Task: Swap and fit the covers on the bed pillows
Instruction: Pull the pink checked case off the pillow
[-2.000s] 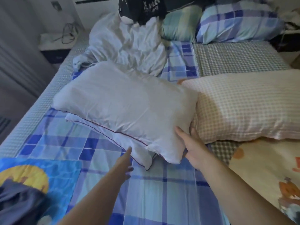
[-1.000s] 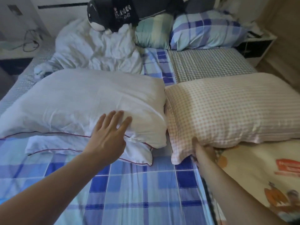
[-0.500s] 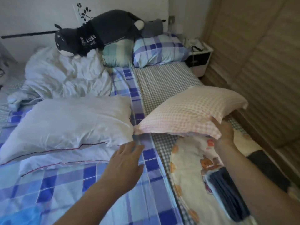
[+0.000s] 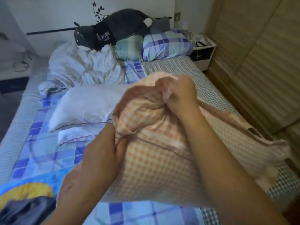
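White pillow [image 4: 90, 104] far left on bed [image 4: 40, 153], cover on, untouched. My left hand [image 4: 103, 153] pinches gathered edge of orange check cover [image 4: 151, 161], fingers curled into cloth. My right hand [image 4: 180, 93] fisted round bunched far end of same cover, lifted above bed. Pillow inside cover, not seen directly; cover looks full. Judgement: stripping step. Hold opening edge firm, draw cloth back in small bites, steady filling, avoid seam strain. Plaid pillow [image 4: 165, 46] far right, covered.

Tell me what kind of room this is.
Most likely a home bedroom: a bed with a checked sheet, several pillows at its head, a plush cat, and a nightstand beside it.
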